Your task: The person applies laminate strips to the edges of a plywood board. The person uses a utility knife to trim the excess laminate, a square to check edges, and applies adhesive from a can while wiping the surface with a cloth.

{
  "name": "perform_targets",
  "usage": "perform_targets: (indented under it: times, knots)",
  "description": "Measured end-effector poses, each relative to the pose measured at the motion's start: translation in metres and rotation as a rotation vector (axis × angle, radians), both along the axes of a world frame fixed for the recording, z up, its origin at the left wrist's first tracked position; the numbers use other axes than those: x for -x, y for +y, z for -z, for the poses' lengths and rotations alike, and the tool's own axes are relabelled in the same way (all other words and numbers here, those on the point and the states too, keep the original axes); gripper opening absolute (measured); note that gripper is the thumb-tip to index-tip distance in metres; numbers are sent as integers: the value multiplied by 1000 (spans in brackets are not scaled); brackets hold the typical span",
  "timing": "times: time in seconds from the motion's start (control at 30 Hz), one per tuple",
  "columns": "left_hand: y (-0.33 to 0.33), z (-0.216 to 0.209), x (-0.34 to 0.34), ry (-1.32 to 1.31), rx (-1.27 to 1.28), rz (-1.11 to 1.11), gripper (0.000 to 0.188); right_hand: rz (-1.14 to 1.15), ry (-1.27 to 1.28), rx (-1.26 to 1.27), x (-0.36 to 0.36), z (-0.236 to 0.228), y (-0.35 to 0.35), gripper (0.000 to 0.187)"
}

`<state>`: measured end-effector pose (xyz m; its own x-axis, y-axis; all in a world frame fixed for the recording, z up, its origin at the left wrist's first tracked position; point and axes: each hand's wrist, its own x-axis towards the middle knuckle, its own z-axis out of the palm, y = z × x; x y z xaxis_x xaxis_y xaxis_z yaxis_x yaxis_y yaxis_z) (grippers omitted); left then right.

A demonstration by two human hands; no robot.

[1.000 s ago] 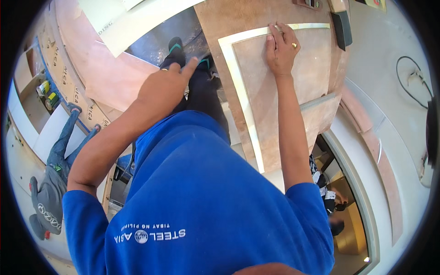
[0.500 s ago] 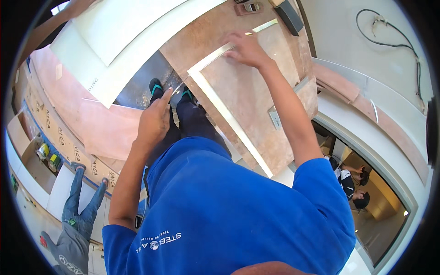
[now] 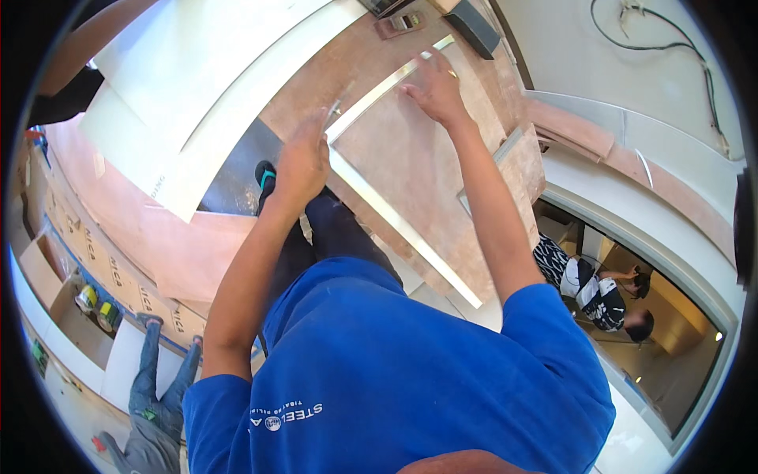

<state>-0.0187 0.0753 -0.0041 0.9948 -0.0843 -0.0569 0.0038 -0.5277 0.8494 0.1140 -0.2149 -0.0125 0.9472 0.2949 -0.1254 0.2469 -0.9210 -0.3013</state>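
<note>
Both hands have been carried further up the brown panel [image 3: 426, 170]. Its pale strip [image 3: 371, 95] is pinched by the left hand [image 3: 304, 162]; the right hand [image 3: 433, 85] is pressed flat near the far edge. Even pressure seems advisable.

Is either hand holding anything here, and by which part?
Left hand pinches a thin strip by its lower end; right hand rests flat on the panel.

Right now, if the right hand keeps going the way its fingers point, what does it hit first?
Probably the black block at the panel's far end; the right hand lies flat on the panel, fingers pointing up-right toward it. Depth is unclear.
</note>
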Motion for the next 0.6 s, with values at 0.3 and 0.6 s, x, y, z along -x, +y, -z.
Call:
perform_targets:
  times: [0.3,0.6]
  knots:
    - [-125,14,-131,92,-152,323,50,247,314,131,40,7,-27,137]
    - [-168,24,-173,-64,-229,417,35,240,275,166,40,8,-23,136]
